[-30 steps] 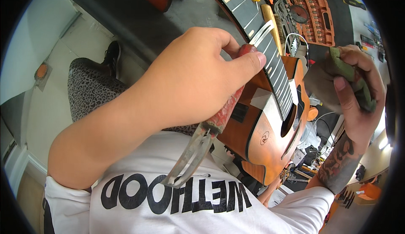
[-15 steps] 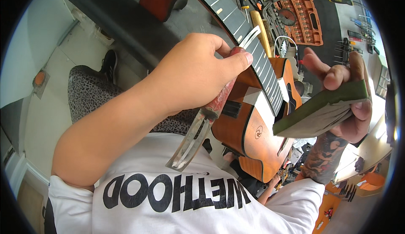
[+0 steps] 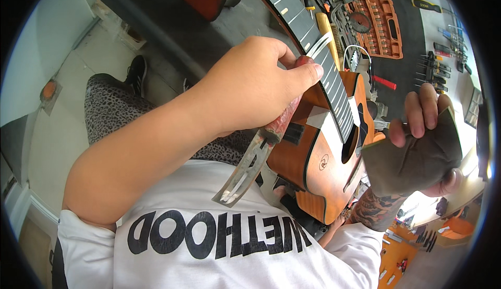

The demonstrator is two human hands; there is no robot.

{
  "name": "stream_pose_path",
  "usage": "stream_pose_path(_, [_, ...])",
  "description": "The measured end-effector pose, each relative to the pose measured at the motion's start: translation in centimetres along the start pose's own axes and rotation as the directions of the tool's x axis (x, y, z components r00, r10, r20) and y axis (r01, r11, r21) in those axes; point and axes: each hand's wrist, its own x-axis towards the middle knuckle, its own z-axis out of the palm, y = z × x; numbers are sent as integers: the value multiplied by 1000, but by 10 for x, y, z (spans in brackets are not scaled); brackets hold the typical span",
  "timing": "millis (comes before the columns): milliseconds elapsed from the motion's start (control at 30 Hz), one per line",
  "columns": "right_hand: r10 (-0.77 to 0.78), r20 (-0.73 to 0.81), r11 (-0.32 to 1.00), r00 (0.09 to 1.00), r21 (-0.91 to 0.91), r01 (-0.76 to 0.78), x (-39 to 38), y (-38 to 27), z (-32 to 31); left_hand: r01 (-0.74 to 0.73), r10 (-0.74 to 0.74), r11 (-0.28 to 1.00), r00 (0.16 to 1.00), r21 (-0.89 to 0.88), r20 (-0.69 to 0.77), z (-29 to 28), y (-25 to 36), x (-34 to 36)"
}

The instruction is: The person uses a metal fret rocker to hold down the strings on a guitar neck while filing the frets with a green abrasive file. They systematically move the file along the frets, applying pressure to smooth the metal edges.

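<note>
My left hand [image 3: 261, 88] is closed round the worn red handle of a double-ended metal tool [image 3: 242, 171]. One end, a slotted flat frame, hangs toward my shirt. At the other, a pale curved strip reaches over the frets of a guitar neck [image 3: 334, 83]. To the right, my right hand [image 3: 428, 109] grips a grey-brown sanding pad [image 3: 412, 164] with a thin green edge. Its broad, creased face is turned toward me, apart from the guitar. The orange-brown guitar body [image 3: 297, 158] lies beneath, with white tape near the neck's end.
A wooden-handled brush [image 3: 326, 31] lies beyond the neck. Behind it is an open orange socket case [image 3: 386, 28]. A red-handled tool [image 3: 385, 83] rests on the dark bench. Several hand tools hang at the far right. Part of another person's arm [image 3: 330, 234] shows below the guitar.
My right hand has turned the sanding pad, so its broad face shows instead of its green edge. My left hand keeps its grip; the whole view has shifted slightly.
</note>
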Motion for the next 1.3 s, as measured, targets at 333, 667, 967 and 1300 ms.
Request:
stream_pose_path(333, [94,-389,464,916,-797,-386,25,12,11,1,5,995,998,101,-63,5,2,-3])
stream_pose_path(667, [219,-486,600,846,-617,-510,49,28,10,-70,72,997,996,38,-48,4,-10,0])
stream_pose_path(967, [193,-538,545,821,-637,-546,60,37,10,-58,68,993,992,99,-104,2,-8,1])
stream_pose_path(1300, [160,-500,379,851,-765,-520,60,43,1,-41,59,988,991,147,-119,3,-5,1])
